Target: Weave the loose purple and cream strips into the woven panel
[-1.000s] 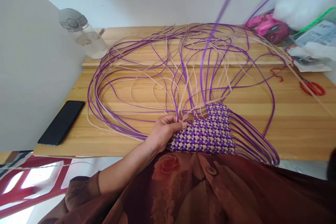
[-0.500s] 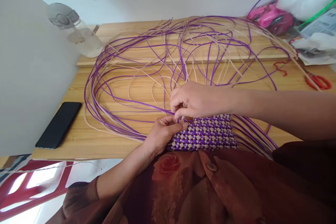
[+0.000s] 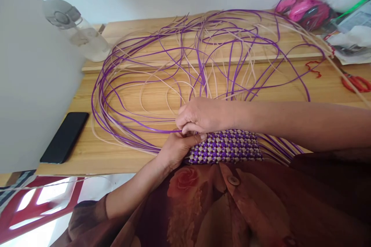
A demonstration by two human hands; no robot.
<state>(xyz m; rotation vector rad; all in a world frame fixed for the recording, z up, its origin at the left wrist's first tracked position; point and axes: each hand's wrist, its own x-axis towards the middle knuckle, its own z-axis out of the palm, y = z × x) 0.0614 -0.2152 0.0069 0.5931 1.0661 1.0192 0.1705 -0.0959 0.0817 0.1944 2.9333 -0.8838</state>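
A woven panel (image 3: pixel 228 146) in a purple and beige check lies at the table's front edge, against the clothing. My left hand (image 3: pixel 176 147) is closed on its left upper corner, thumb on top of the weave. Just above, my right hand (image 3: pixel 195 115) is closed in a pinch on a purple strand (image 3: pixel 156 129) at that corner. Its fingertips are partly hidden behind the hand, close to the left fingers. Long purple and beige strands (image 3: pixel 101 96) run out of the panel to the left, back and right, curving in loops over the table.
A black phone (image 3: pixel 64 137) lies at the left. Behind it stands a clear bottle with a grey lid (image 3: pixel 84 38). Red-handled scissors (image 3: pixel 356 82), a red thread (image 3: pixel 313 68) and a pink bagged item (image 3: pixel 307 9) are at the right. A raised wooden board (image 3: pixel 139 60) crosses the table's back.
My right hand has moved left and slightly down, its fingers closing further over the panel's corner. My left hand stays in place on the weave. The view has shifted slightly.
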